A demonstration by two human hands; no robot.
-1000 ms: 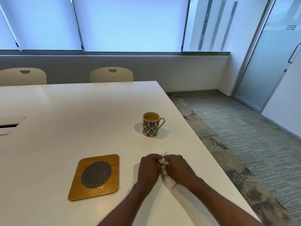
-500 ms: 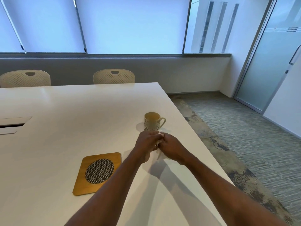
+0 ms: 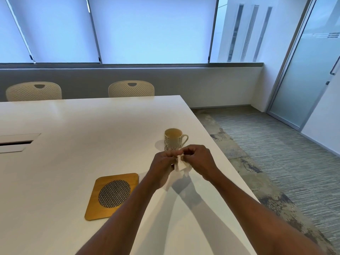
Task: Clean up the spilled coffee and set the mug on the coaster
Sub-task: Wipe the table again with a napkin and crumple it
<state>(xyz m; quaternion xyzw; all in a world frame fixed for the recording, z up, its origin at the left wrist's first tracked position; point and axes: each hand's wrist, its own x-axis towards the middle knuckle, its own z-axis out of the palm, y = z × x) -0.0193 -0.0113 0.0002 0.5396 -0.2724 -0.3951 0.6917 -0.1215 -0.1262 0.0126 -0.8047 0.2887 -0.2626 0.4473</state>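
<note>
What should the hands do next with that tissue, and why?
Probably lower the tissue to the table in front of the mug and wipe there. Both the left hand and the right hand pinch it above the surface, and the mug is not on the coaster.

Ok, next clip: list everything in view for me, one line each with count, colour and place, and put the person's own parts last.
table: one, white, fills the left and centre of the view
mug: one, cream with a dark leaf pattern, upright on the table near its right edge, handle to the right
coaster: one, wooden with a dark woven oval, on the table left of the forearms, nothing on it
tissue: one, white, crumpled, pinched between both hands just in front of the mug
chairs: two, cream, perforated backs, behind the far table edge
cable hatch: one, white, left edge of the table
door: one, frosted glass, far right
left hand: one, closed on the tissue
right hand: one, closed on the tissue
</note>
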